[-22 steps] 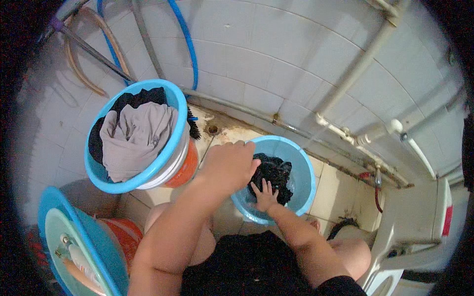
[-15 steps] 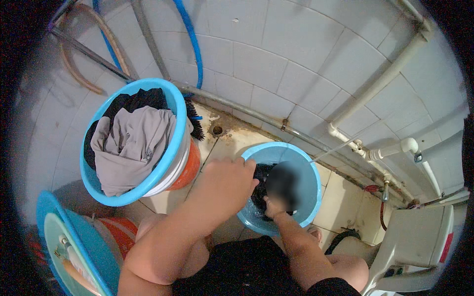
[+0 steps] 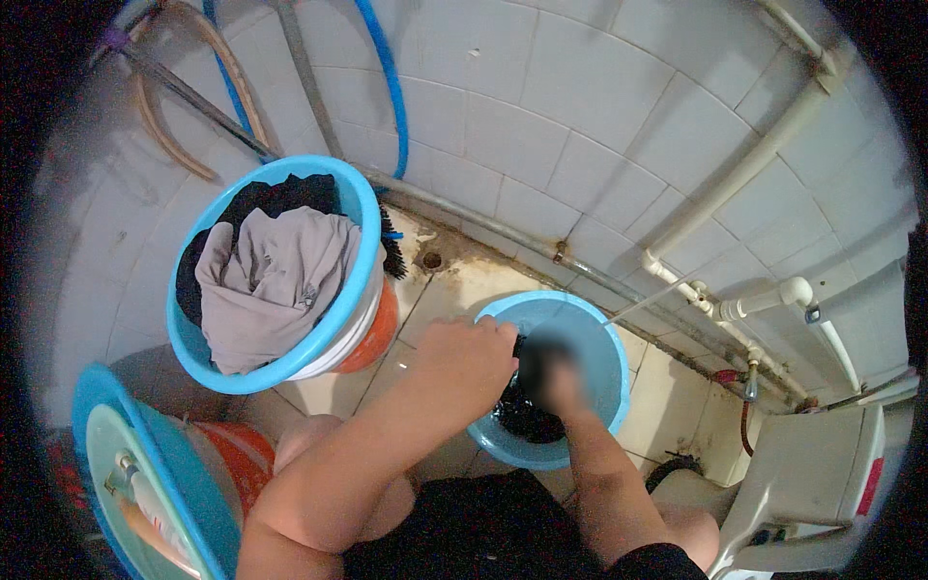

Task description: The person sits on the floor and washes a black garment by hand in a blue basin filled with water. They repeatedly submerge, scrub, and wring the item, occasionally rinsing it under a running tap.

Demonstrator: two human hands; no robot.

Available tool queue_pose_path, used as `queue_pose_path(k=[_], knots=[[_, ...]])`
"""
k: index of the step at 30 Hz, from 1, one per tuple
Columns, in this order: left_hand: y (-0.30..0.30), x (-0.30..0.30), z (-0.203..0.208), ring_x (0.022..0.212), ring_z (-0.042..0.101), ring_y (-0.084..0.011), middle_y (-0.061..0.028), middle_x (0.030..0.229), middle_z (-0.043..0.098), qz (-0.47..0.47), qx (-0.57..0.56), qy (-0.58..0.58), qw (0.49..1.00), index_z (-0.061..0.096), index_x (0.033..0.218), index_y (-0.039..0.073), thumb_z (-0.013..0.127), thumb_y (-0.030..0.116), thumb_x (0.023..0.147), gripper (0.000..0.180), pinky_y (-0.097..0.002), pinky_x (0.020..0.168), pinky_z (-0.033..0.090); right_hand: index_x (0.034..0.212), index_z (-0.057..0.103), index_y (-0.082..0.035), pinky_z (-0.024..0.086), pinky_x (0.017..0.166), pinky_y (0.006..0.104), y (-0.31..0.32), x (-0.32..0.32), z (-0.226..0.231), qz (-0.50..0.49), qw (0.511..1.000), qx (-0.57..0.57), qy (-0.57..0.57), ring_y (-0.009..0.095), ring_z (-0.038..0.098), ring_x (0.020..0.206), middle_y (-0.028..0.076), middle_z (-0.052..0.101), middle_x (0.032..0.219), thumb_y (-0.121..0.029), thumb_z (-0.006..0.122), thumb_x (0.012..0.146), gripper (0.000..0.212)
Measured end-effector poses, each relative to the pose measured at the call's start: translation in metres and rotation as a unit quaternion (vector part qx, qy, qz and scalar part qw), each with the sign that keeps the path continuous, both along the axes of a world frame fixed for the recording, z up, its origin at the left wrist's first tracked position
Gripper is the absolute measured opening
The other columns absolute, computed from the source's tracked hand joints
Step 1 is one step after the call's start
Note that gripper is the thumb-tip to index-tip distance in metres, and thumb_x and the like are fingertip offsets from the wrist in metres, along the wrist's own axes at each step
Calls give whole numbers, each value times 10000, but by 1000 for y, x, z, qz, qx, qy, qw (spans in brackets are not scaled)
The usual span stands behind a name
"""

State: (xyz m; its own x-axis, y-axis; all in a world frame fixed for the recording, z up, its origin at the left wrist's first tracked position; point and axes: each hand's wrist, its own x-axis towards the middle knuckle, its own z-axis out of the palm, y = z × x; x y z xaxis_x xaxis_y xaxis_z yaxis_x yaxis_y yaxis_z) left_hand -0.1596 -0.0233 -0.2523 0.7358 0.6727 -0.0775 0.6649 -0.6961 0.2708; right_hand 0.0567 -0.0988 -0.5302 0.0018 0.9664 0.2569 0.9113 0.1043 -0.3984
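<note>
A light blue basin (image 3: 601,387) on the floor in front of me holds wet black cloth (image 3: 527,418). At its left rim my left hand (image 3: 474,362) is closed, fingers curled round the edge of the black cloth. Inside the basin my right hand (image 3: 568,394) is down at the cloth; a blurred patch covers its fingers, so their grip is hidden. A thin stream of water (image 3: 643,302) runs into the basin from the right.
At left, a blue tub (image 3: 269,379) with grey cloth (image 3: 280,280) and black cloth stands on an orange-and-white bucket (image 3: 372,329). Lower left are another blue basin (image 3: 92,406) and a pale green one (image 3: 101,435). Pipes (image 3: 744,174) line the tiled wall; a toilet (image 3: 822,464) stands right.
My right hand has shifted slightly right and up within the basin, and more of the black cloth shows below it. My left hand stays by the left rim. The view has tilted slightly.
</note>
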Motion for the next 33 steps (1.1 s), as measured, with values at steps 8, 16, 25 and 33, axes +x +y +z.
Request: queue_pose_path(k=[8, 16, 25, 33], knots=[[-11, -2, -11, 718, 610, -330, -151, 790, 604, -55, 48, -81, 994, 549, 867, 33, 571, 301, 806, 275, -448, 633, 487, 922, 620, -42, 406, 778, 419, -15, -6, 5, 198, 884, -422, -40, 300, 539, 879, 163, 585, 904, -217, 639, 642, 332], [-15, 0, -1, 728, 617, -315, -147, 806, 613, -52, 41, -13, 998, 567, 872, 35, 560, 314, 808, 286, -427, 644, 494, 863, 631, -42, 413, 780, 383, -30, -15, 97, 300, 893, -278, -191, 265, 543, 844, 146, 592, 880, -173, 604, 711, 202], [-18, -2, -9, 755, 620, -306, -153, 824, 619, -75, 49, -34, 995, 566, 878, 31, 553, 315, 808, 293, -420, 660, 496, 985, 571, -46, 433, 726, 368, -50, 18, -1, 168, 968, -119, -147, 240, 538, 825, 107, 568, 882, -196, 586, 755, 275], [-30, 8, 1, 838, 622, -272, -121, 874, 644, -101, -2, 57, 993, 587, 953, 56, 542, 257, 823, 243, -394, 714, 492, 1105, 555, -65, 449, 814, 389, -57, 5, 136, 120, 909, -383, -113, 290, 545, 929, 135, 579, 1017, -249, 550, 807, 351]])
